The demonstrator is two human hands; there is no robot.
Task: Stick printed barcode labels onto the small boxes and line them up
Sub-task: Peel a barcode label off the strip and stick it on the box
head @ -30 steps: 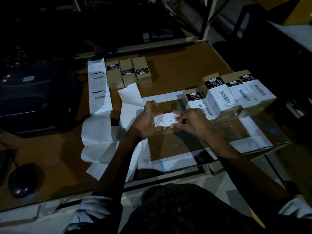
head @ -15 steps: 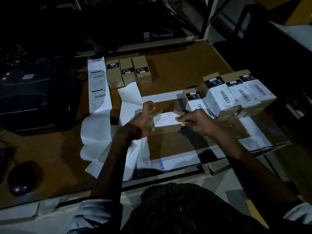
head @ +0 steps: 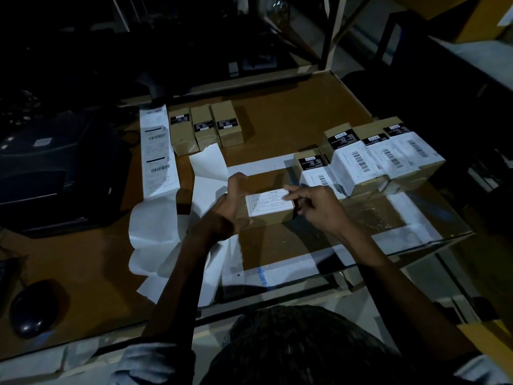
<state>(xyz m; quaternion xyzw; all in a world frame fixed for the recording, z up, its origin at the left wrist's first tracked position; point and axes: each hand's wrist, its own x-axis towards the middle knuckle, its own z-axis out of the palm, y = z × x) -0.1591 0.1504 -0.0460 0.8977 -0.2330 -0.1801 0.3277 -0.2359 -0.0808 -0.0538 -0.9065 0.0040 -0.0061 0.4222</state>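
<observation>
At table centre: left hand grips small box; right hand fingertips press label flat. Labelling step; next, smooth edges, join labelled row.

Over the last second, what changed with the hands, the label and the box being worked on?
The white label went from held above the box to lying flat on the box in hand. The right hand now touches the label's right end with its fingertips; the left hand still grips the box's left end. The labelled boxes, three unlabelled boxes and label strip stayed put.
</observation>
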